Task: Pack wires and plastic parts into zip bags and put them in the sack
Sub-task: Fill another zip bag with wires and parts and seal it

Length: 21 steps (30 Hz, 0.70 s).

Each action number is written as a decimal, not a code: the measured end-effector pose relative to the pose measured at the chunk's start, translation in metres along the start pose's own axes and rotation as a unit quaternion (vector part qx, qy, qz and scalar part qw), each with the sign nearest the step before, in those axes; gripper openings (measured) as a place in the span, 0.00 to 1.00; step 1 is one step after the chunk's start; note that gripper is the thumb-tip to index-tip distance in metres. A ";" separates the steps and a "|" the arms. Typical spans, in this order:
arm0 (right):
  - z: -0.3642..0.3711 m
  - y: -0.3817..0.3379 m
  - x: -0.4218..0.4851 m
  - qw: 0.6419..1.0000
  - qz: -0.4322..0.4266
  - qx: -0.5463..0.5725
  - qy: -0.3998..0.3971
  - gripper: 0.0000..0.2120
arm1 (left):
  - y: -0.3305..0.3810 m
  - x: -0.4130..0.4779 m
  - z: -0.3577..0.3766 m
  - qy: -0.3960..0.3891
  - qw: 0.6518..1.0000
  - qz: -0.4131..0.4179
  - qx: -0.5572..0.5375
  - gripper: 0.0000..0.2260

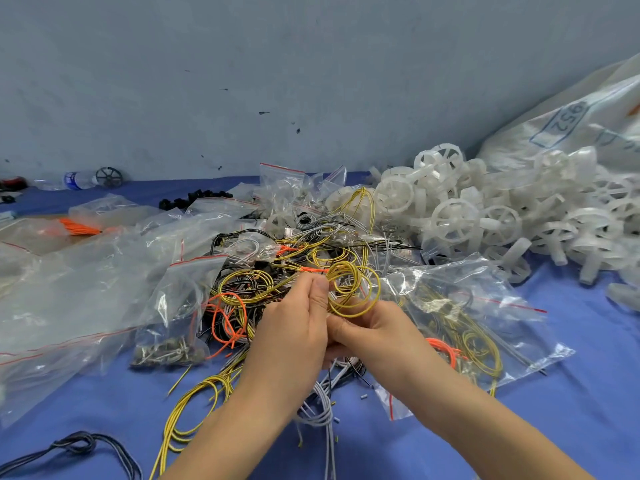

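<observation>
Yellow wire coil [349, 315], left hand [294, 327] pinching its top, right hand [377, 336] gripping its bottom

You are in a small parts-packing workshop, not a home or an office. The desk [588, 358] in front of you is covered in blue cloth and loaded with bulk stock: a heap of identical white plastic wheels [457, 220], a tangle of yellow, orange, black and grey wires [311, 258], and many clear zip bags [104, 271] with red strips. A big white woven sack [571, 109] printed with 952 lies by a bare, scuffed grey wall [277, 64].
</observation>
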State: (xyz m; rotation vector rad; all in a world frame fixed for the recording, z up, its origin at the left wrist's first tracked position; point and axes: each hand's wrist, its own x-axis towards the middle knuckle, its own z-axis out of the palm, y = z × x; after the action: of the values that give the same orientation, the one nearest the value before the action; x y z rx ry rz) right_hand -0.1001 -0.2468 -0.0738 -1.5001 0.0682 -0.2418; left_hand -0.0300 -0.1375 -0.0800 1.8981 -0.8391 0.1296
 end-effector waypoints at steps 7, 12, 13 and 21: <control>-0.005 0.008 -0.002 0.987 -0.018 -0.149 0.048 0.08 | -0.005 0.001 -0.011 -0.043 0.995 0.016 0.084 0.12; -0.004 -0.002 0.001 0.997 -0.028 -0.072 0.013 0.10 | -0.008 0.004 -0.020 0.023 0.994 0.044 0.101 0.14; -0.004 -0.004 0.001 0.998 -0.022 -0.057 0.011 0.11 | -0.008 0.004 -0.021 0.031 0.994 0.046 0.092 0.14; -0.009 -0.009 -0.001 0.997 -0.001 0.073 0.004 0.13 | -0.007 0.004 -0.020 0.020 0.998 0.035 0.043 0.15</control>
State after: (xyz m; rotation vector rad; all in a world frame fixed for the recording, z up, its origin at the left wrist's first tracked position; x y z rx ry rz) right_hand -0.1036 -0.2555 -0.0653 -1.3542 0.0543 -0.2502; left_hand -0.0177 -0.1209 -0.0735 1.9401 -0.8862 0.2500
